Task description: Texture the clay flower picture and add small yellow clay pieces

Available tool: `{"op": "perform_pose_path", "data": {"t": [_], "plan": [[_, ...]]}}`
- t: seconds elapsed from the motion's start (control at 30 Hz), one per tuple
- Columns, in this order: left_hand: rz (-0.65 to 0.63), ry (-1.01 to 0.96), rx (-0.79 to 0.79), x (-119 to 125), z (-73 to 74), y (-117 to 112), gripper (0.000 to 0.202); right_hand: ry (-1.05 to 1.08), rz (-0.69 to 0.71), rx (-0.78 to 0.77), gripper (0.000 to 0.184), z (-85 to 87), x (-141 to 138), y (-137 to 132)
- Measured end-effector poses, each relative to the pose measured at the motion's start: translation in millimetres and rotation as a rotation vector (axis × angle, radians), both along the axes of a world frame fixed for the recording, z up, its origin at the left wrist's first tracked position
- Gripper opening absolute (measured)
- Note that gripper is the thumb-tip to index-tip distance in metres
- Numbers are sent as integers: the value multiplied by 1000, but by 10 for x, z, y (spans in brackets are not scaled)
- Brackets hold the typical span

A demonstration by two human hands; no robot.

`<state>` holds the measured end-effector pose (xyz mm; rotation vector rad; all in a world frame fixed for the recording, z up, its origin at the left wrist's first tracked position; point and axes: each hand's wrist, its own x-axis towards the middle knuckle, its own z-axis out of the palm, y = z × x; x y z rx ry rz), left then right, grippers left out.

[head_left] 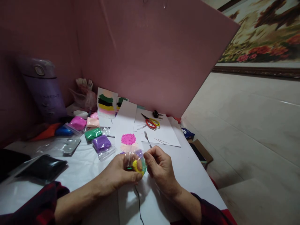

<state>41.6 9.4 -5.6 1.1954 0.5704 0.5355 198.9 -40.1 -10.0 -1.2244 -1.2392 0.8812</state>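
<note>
My left hand (122,170) is closed around a small clear bag of yellow clay (137,165). Thumb and fingers of my right hand (160,167) are pinched together at the bag's right edge. Just beyond them is a fork (147,137), tines pointing away; its handle runs out of sight behind my right hand. Under and beyond the bag, white paper (126,117) carries a textured pink clay patch (128,139) with a peach patch (127,148) below it. Bits of purple and green also show beside the bag, partly hidden by my hands.
Scissors (151,122) lie on another white sheet at the back. Bags of purple clay (102,143), green clay (93,133) and black clay (44,168) are at left, before a purple bottle (44,90). A pink panel (145,59) stands behind; a dark cord (139,203) runs in front.
</note>
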Motion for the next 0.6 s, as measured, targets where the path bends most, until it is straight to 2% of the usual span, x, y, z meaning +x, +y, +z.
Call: {"op": "perform_pose_path", "data": {"t": [0.17,0.3,0.5,0.6], "plan": [[121,7,-38,-8,-21,15,40,41,21,13,30,-27,37,45],[148,-13,-52,-32,-3,41,55,83,6,27,33,-4,42,69],[178,-29,12,-60,4,51,41,131,21,-13,37,25,32,79],[131,41,68,-59,11,45,42,144,69,-56,37,16,25,90]]}}
